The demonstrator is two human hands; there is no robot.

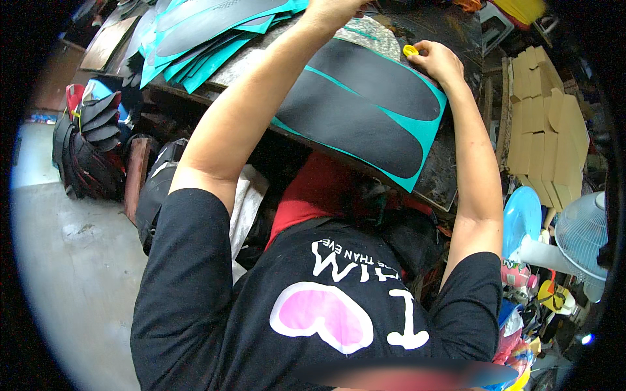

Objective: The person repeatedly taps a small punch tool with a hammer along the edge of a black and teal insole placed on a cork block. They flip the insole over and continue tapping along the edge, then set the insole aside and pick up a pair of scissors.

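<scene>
A teal sheet with large black sole-shaped patches (pixel 365 111) lies before me on the bench, its near edge overhanging. At its far right corner, my right hand (pixel 440 63) pinches a small round yellow object (pixel 409 50) between thumb and fingers; its exact kind is too small to make out. My left hand (pixel 334 10) reaches over the sheet to the top edge of the view, where most of its fingers are cut off. Beneath and beyond the sheet shows a pale speckled slab (pixel 375 32).
A pile of similar teal and black sheets (pixel 215 39) sits at the far left of the bench. Black cut pieces tied in a bundle (pixel 91 143) stand lower left. Flattened brown cardboard boxes (pixel 544 124) and a white fan (pixel 580 228) are on the right.
</scene>
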